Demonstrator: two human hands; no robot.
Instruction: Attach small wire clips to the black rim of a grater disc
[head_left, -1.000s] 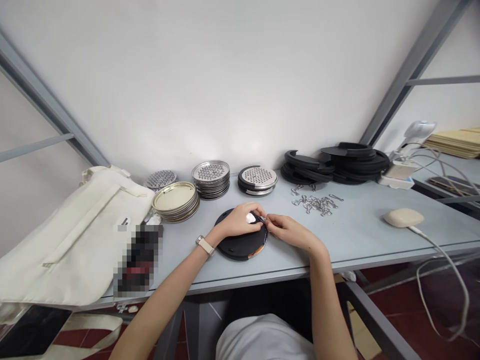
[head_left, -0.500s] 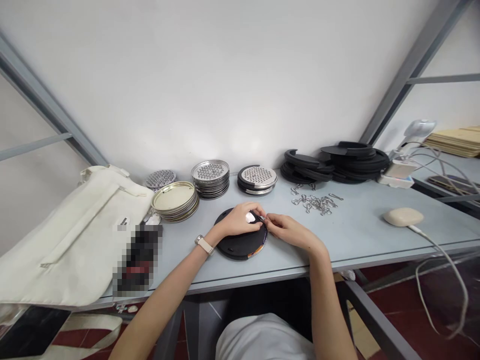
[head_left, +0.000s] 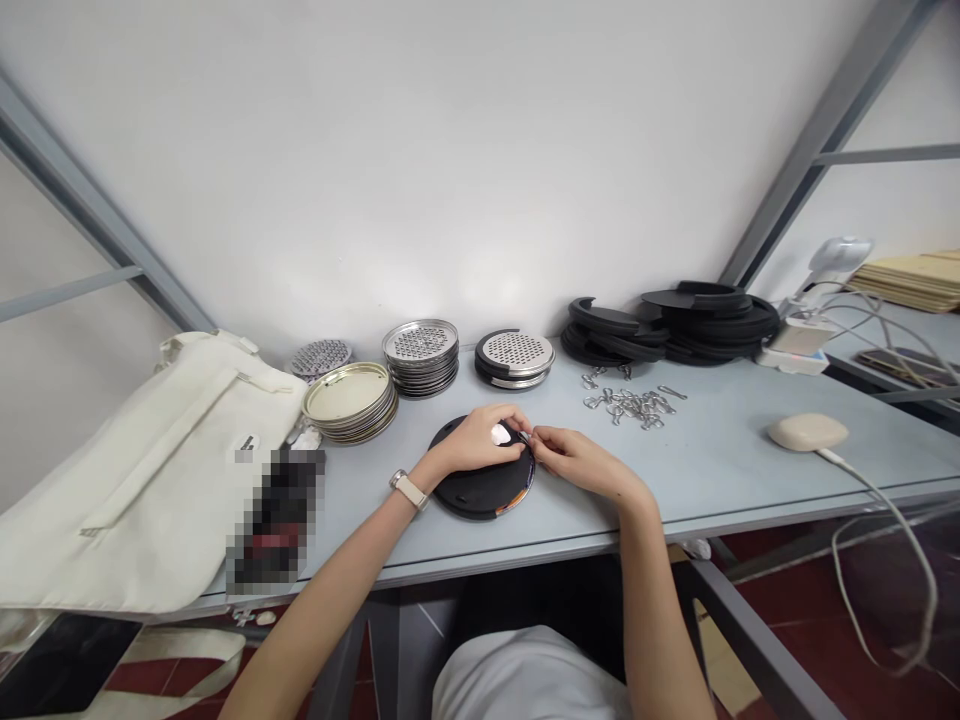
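Observation:
A flat black round disc (head_left: 480, 490) lies on the table in front of me, its lower right rim showing a strip of orange and purple. My left hand (head_left: 491, 437) rests over its upper part, thumb and fingers closing in at the right edge. A small white patch shows between those fingers. At the same edge my right hand (head_left: 559, 455) pinches a small metal clip (head_left: 523, 438), mostly covered by fingertips. Beyond the right hand lies a loose pile of metal clips (head_left: 634, 407).
Along the wall stand a stack of gold lids (head_left: 349, 395), perforated metal grater discs (head_left: 421, 345), a black-rimmed grater disc (head_left: 517, 355) and black ring-shaped covers (head_left: 712, 325). A white bag (head_left: 150, 480) lies left. A cream mouse-like device (head_left: 806, 433) with a cable sits right.

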